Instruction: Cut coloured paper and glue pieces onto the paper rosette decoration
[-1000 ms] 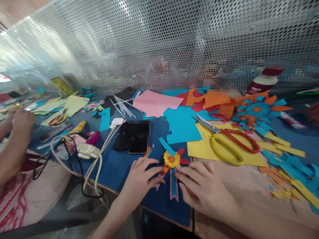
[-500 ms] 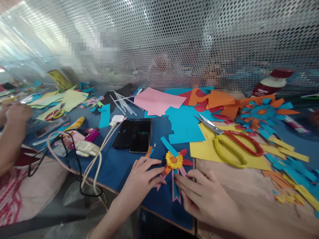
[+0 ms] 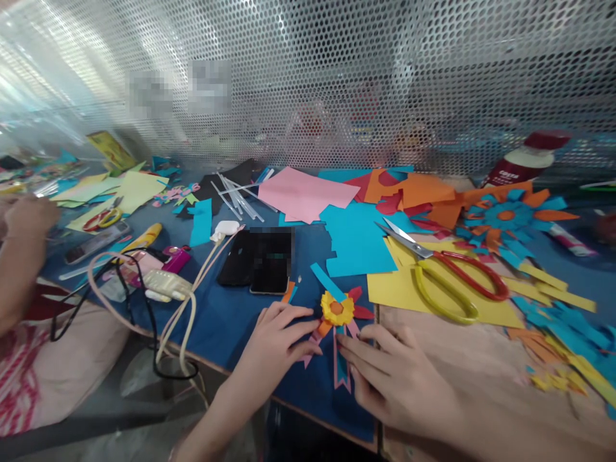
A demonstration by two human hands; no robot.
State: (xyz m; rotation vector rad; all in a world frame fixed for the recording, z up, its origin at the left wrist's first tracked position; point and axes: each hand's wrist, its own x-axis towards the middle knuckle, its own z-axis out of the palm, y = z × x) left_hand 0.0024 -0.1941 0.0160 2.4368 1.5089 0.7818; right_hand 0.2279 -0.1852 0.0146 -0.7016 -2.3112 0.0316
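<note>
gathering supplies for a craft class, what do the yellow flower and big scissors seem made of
Yellow flower: likely matte paper, judging by its flat colour and cut petals.
Big scissors: blades apparently metal, with a silvery sheen; handles smooth and glossy, perhaps plastic or coated metal.

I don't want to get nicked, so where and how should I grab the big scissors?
Probably best by the red handle and yellow handle, from the near right: the loops splay toward that side, while the parted blades point away to the left. The right hand is nearer.
</note>
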